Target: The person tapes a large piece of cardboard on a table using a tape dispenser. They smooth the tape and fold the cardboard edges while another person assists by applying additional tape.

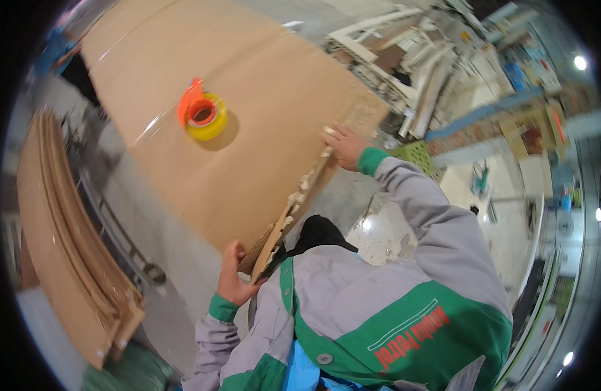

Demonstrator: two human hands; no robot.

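A big, flat brown cardboard piece (261, 98) stretches up toward eleven o'clock. Right on it, at ten o'clock, sits a fat yellow tape roll (218, 130) with an orange holder (189, 101). Below is the grey floor (150, 202), with a messy pile of wood strips (431, 91) at one o'clock.

My right arm (437, 208) reaches forward and leftward from the torso (343, 287), its grey sleeve (411, 186) ending in a green cuff at the wrist; my right hand (350, 147) is bare, its back in my view, the fingers (333, 133) pointing forward and left; my left arm (210, 345) is close to the body, the forearm rising from the lower edge; my left hand (232, 280) is nearer me and well apart from the other, its fingers pointing upward; I cannot tell how firmly either closes.
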